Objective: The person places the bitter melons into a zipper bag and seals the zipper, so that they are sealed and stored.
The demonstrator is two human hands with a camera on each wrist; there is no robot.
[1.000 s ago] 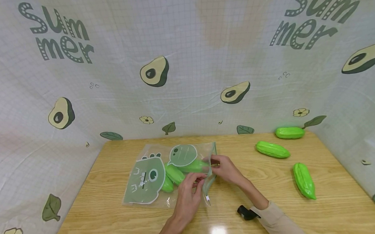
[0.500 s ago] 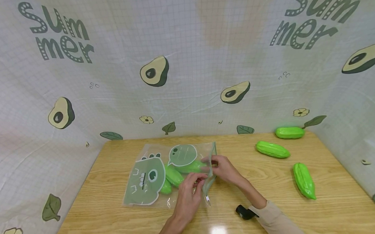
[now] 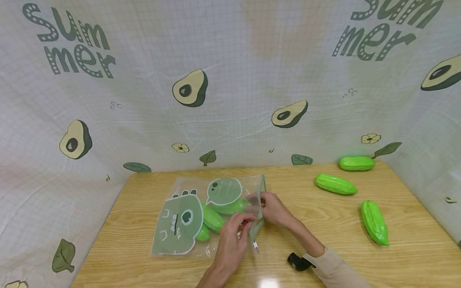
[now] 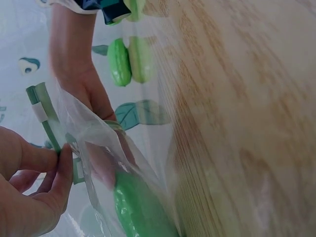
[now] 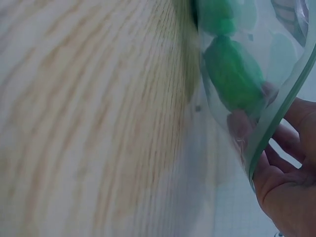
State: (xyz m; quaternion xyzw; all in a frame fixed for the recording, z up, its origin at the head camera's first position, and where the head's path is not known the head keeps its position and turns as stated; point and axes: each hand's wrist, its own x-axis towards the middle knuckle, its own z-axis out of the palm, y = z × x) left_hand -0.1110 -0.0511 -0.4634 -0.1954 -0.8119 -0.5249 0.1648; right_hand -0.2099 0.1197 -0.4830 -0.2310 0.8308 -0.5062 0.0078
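A clear zip bag [image 3: 261, 185] with a green dinosaur print lies on the table, its mouth facing right. My left hand [image 3: 232, 242] pinches the near lip of that mouth, beside the green zip strip [image 4: 48, 123]. Reaching through the opening, my right hand [image 3: 275, 208] has its fingertips inside the bag, gripping the end of a ridged green bitter melon [image 5: 232, 74]. Two more bitter melons [image 3: 212, 218] lie deeper in the bag, partly hidden by the print and my left hand. The right palm stays outside the mouth.
Three loose bitter melons rest on the right of the wooden table [image 3: 315, 226]: one at the back [image 3: 356, 163], one in the middle [image 3: 335, 184], one nearer [image 3: 374, 222]. A printed cloth [image 3: 237, 131] stands behind and at both sides.
My right hand has moved a little left, farther into the bag, and its bitter melon has slid left with it. The other two have shifted slightly left. My left hand holds its place.
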